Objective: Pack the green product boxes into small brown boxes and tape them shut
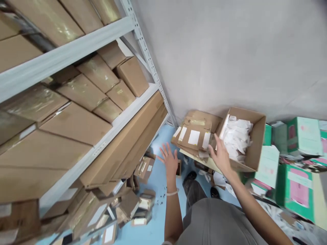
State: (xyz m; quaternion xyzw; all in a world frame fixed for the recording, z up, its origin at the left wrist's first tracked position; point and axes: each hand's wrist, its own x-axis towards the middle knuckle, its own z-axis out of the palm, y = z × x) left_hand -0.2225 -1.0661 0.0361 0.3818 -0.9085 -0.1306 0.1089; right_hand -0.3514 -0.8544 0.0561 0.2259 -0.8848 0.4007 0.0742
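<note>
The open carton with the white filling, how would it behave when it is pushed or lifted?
The open carton probably keeps its shape, since its walls stand straight. It may feel light for its size, as the white filling looks thin and crumpled.

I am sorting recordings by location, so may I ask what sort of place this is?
Probably a storeroom or packing area: a metal rack holds taped cardboard boxes, and an open carton of white items stands near green boxes.

brown box (257,147), white contents (237,137), green-and-pink carton (297,189), light blue floor (159,221), grey wall (230,58)
</note>
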